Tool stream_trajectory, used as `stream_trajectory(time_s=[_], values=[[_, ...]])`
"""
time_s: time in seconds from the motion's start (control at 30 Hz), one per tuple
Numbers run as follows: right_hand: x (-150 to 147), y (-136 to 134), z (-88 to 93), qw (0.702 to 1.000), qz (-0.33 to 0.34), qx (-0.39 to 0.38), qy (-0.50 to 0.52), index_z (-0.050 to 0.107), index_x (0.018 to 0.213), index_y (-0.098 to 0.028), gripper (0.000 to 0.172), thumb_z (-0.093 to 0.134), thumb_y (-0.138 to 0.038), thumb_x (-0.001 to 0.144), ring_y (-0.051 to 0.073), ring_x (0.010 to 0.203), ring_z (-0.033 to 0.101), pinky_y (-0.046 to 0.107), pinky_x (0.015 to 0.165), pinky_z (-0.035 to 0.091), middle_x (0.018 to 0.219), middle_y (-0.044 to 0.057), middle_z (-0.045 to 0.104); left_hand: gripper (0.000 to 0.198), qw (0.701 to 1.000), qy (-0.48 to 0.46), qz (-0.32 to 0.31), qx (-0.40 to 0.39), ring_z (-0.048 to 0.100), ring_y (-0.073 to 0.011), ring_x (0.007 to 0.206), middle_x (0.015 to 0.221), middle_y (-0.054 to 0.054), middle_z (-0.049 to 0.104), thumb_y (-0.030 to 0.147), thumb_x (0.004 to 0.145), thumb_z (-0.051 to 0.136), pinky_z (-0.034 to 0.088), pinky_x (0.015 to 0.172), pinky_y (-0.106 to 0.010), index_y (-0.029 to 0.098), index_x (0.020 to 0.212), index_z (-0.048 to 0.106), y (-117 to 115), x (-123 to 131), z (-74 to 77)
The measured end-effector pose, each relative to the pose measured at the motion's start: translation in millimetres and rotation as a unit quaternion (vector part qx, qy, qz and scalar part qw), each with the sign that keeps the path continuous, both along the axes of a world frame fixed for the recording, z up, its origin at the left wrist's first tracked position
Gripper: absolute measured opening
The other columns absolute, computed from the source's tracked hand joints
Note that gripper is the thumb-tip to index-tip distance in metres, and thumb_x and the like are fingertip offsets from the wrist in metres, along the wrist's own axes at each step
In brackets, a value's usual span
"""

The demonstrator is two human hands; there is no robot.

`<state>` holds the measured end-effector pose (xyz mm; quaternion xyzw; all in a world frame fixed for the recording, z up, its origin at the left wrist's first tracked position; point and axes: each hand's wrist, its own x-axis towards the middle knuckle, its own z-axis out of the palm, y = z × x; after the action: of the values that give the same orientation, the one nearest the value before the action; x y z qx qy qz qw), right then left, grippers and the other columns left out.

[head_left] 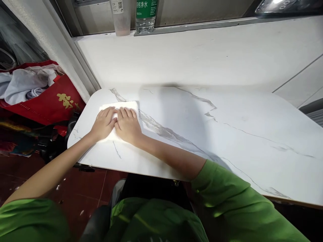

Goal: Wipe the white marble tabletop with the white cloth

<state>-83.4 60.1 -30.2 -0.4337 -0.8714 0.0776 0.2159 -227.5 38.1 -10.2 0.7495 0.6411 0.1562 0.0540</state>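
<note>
A white square sheet point(133, 104), a folded cloth or paper towel, lies flat near the left end of a white marble-patterned table point(161, 158). My left hand point(104, 123) rests palm down on its left half, fingers stretched out. Beside it, my right hand point(128, 125) lies flat on the right half with its fingers extended. The two thumbs are close together near the middle of the sheet. Both palms hide much of the sheet; its upper right corner and lower edge show.
Behind the table, a clear plastic cup point(122, 23) and a green-labelled water bottle point(145, 20) stand on a ledge. A dark phone-like device point(287, 8) sits at the upper right. On the left, a red bag point(47, 97) holds pale cloth, above a reddish tiled floor point(83, 188).
</note>
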Motion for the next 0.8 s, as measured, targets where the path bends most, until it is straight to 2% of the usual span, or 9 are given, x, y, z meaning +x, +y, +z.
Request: stream_trajectory(time_s=[0.1,0.2,0.3,0.43,0.6,0.7,0.8], values=[[-10,-2,-0.4,1.0,0.018,0.016,0.008,0.053,0.144,0.0,0.053,0.038,-0.019,0.097,0.033,0.144,0.042,0.05,0.124,0.025,0.153,0.02,0.05,0.036,1.0,-0.005,0.018,-0.001,0.043,-0.0248,0.144,0.149,-0.009,0.053,0.031,0.097,0.033,0.03,0.123,-0.046,0.024,0.127,0.052,-8,-8,1.8],[-17,10,-1.0,0.999,0.028,0.027,0.013,0.053,0.142,0.0,0.052,0.037,-0.018,0.097,0.034,0.142,0.044,0.051,0.122,0.026,0.151,0.021,0.051,0.035,1.0,-0.012,0.024,0.0,0.045,-0.0254,0.141,0.148,-0.009,0.054,0.029,0.095,0.035,0.033,0.122,-0.046,0.025,0.125,0.053,3,-14,1.8],[-25,34,0.3,0.999,0.03,0.026,0.009,0.053,0.141,0.001,0.05,0.037,-0.017,0.097,0.034,0.138,0.045,0.049,0.12,0.027,0.148,0.022,0.053,0.035,0.999,-0.017,0.032,0.006,0.047,-0.0258,0.139,0.145,-0.008,0.056,0.028,0.094,0.037,0.033,0.121,-0.046,0.025,0.124,0.053,30,-23,0.1],[-39,78,2.6,0.999,0.027,0.022,0.003,0.056,0.136,-0.002,0.046,0.036,-0.017,0.098,0.034,0.131,0.049,0.048,0.116,0.03,0.141,0.021,0.058,0.034,0.999,-0.023,0.042,0.014,0.051,-0.0267,0.133,0.138,-0.007,0.061,0.027,0.092,0.039,0.036,0.119,-0.044,0.025,0.121,0.056,79,-37,-2.7],[-51,125,0.6,1.0,-0.002,0.017,0.016,0.056,0.136,-0.001,0.047,0.033,-0.015,0.098,0.034,0.129,0.05,0.046,0.115,0.029,0.137,0.021,0.06,0.036,0.998,-0.039,0.047,0.014,0.051,-0.0271,0.133,0.14,-0.007,0.061,0.026,0.089,0.04,0.036,0.119,-0.043,0.026,0.121,0.058,134,-44,-3.8],[-53,142,-2.7,0.999,-0.012,0.02,0.027,0.057,0.136,-0.002,0.046,0.032,-0.014,0.098,0.033,0.128,0.051,0.047,0.114,0.029,0.136,0.021,0.061,0.039,0.998,-0.042,0.047,0.011,0.051,-0.0278,0.133,0.141,-0.008,0.06,0.027,0.088,0.04,0.036,0.118,-0.042,0.023,0.122,0.059,153,-43,-3.5],[-54,148,-5.1,0.999,-0.013,0.026,0.035,0.056,0.136,-0.003,0.047,0.033,-0.014,0.098,0.033,0.128,0.051,0.047,0.114,0.029,0.136,0.02,0.061,0.041,0.998,-0.039,0.047,0.014,0.052,-0.0277,0.133,0.141,-0.009,0.061,0.027,0.088,0.04,0.036,0.118,-0.042,0.023,0.124,0.06,158,-43,-3.7]])
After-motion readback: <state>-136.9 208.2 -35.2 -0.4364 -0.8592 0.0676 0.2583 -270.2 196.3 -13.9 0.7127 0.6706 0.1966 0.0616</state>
